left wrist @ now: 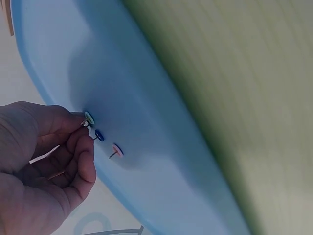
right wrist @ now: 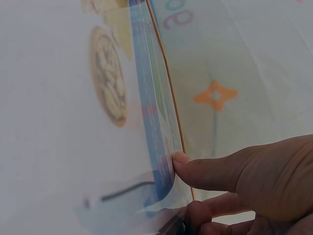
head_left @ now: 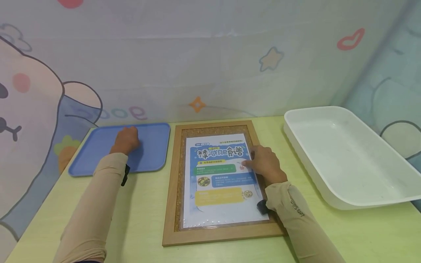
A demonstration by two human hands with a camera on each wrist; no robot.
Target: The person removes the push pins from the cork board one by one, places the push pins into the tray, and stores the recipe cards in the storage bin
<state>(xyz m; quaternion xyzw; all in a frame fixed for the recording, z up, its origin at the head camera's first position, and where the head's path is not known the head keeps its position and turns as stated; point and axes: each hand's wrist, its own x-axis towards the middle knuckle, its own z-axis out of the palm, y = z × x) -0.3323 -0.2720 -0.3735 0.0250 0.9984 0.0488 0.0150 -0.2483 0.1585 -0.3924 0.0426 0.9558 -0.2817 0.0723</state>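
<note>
My left hand (head_left: 126, 140) is over the blue tray (head_left: 98, 146), thumb and fingertips pinching a pale green thumbtack (left wrist: 89, 118) by its pin. Close to those fingertips, a dark blue thumbtack (left wrist: 99, 135) and a pink thumbtack (left wrist: 117, 150) lie on the tray. A wood-framed corkboard (head_left: 197, 238) lies on the table with a printed poster (head_left: 217, 215) on it. On its right side, my right hand (head_left: 268, 164) grips the frame, the thumb on the poster's edge and the other fingers curled at the frame, partly hidden.
A deep white plastic tub (head_left: 355, 157) stands to the right of the corkboard. The pale yellow-green table (head_left: 141, 219) ends at a cartoon-printed cloth (head_left: 213, 73) behind. Dark cameras are strapped to both wrists, over beige sleeves (head_left: 95, 204).
</note>
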